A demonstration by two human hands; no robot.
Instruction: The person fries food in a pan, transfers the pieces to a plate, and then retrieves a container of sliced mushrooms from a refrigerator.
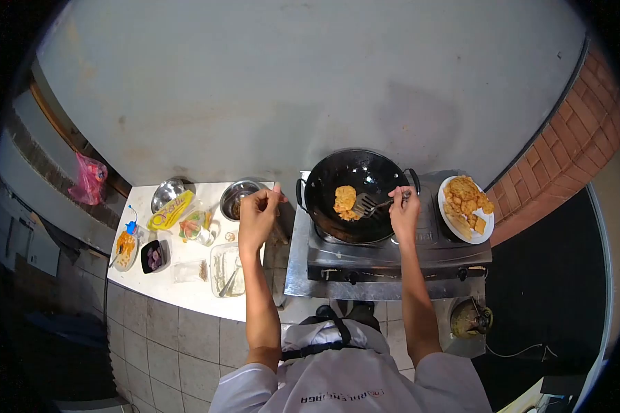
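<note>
My right hand (404,213) grips the handle of a slotted spatula (369,206), its slotted head down inside a black wok (331,172). Against the spatula's head lies a golden fried fritter (344,198), with a smaller piece at its lower edge. The wok sits on a metal gas stove (399,261). Raised left of the wok, my left hand (258,212) has its fingers curled together in a pinch; whatever may be between them is too small to make out. It hovers near a steel bowl (231,193) with dark contents.
Right of the wok stands a white plate (486,230) piled with fried pieces. The white table (207,292) at left bears a glass dish (217,265) with a spoon, a black bowl (145,258), a yellow packet (162,219) and an orange-filled plate (120,260). A grey wall (289,82) rises behind.
</note>
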